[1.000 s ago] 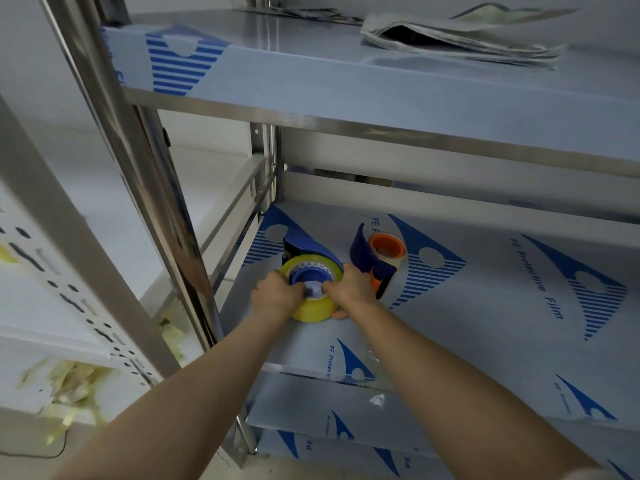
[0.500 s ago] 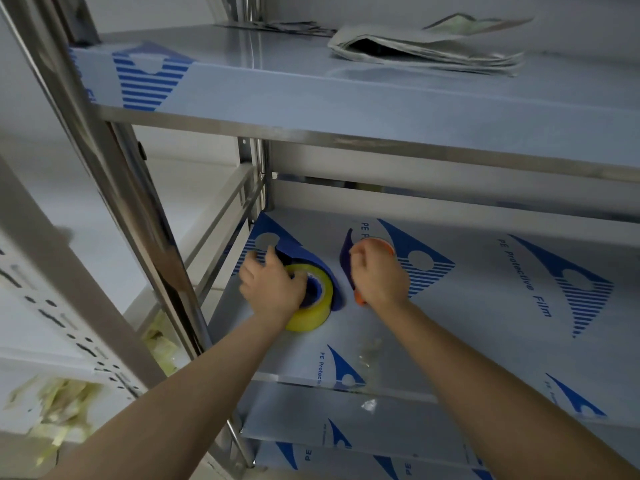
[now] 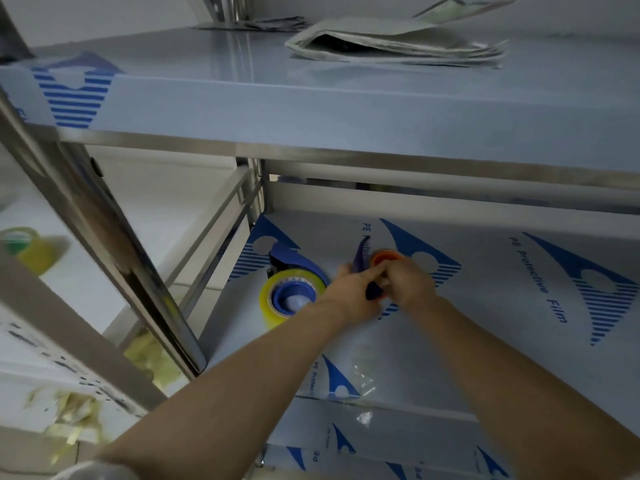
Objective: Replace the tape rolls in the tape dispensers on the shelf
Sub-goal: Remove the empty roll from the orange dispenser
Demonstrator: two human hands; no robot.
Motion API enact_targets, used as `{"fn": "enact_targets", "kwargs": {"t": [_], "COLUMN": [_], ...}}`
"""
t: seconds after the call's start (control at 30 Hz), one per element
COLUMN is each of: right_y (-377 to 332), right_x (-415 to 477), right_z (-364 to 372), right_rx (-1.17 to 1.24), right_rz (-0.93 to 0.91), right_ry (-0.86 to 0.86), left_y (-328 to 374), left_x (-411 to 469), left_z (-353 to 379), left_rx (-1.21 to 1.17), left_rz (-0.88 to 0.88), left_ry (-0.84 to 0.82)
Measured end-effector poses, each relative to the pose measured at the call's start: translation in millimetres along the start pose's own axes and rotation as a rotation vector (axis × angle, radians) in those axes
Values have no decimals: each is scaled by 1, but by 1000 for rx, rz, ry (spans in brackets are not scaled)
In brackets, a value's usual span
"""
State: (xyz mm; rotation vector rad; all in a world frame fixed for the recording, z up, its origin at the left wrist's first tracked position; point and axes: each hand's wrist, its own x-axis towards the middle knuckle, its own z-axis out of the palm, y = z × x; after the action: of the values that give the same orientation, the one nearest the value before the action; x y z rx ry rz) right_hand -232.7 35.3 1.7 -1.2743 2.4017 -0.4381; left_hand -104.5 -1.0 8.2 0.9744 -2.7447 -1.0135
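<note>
reaching under the upper shelf, both hands meet on the second tape dispenser, which stands on the middle shelf of the steel rack. the left hand wraps the dispenser's dark blue body from the near side, fingers clamped on it. the right hand closes over its orange hub; how its fingers sit underneath cannot be told, since the back of the hand hides them. just left of that dispenser, and apart from both hands, lies the first tape dispenser, blue, with a yellowish tape roll seated round its blue core. another tape roll, also yellowish, rests well to the left of the dispensers, outside the rack, blurred. a small scrap of clear film lies on the middle shelf nearer than the dispensers. folded newspapers lie on the upper shelf above them.
</note>
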Motion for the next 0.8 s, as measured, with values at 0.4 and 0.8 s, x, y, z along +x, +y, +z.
{"fn": "enact_targets", "kwargs": {"t": [0.4,0.8], "right_y": [44,11], "right_x": [-99,-113], "right_z": [23,19], "right_rx": [-155,34], "right_rz": [-96,-32], "right_ry": [211,378], "left_y": [9,-2], "left_x": [-39,-38], "left_z": [49,30], "left_rx": [12,229], "left_rz": [38,96], "left_ry": [61,53]}}
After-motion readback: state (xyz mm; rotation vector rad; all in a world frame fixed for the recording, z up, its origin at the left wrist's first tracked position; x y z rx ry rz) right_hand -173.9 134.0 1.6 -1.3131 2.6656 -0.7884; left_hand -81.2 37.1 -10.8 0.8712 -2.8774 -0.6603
